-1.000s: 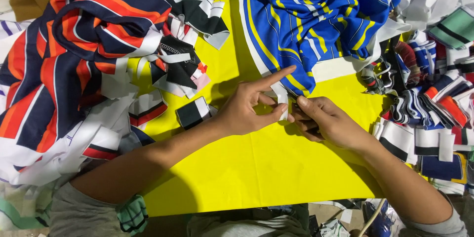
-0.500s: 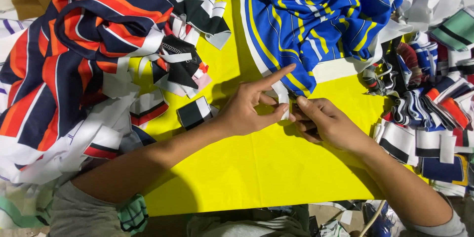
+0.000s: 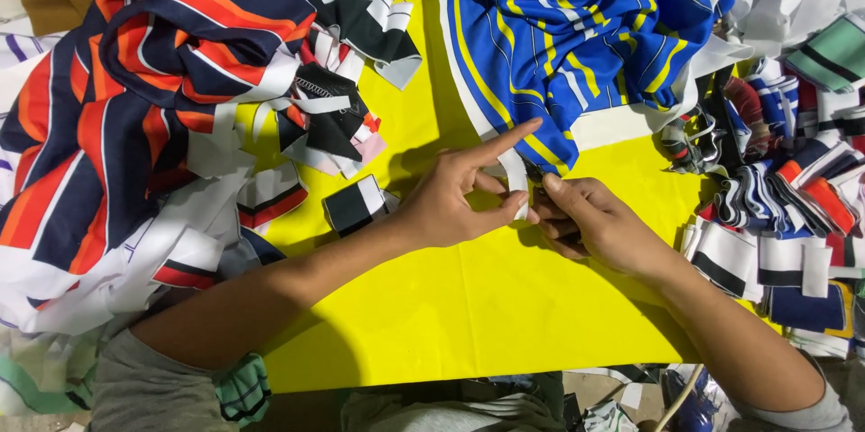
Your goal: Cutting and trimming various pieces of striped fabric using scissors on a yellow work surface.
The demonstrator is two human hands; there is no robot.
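Lying heaped over the left edge of the yellow worktop is a navy, red and white striped cloth; just right of centre the left hand, index finger stretched out, and the right hand both pinch a narrow white strip at the hem of the blue and yellow striped fabric. The strip looks light, limp and soft, likely best pinched close to its edge. The right fingertips hide whatever small tool or seam sits between them; the stacked striped pieces at the right edge are cut off.

Single head camera looking steeply down, close over yellow tabletop, near edge running along frame bottom.
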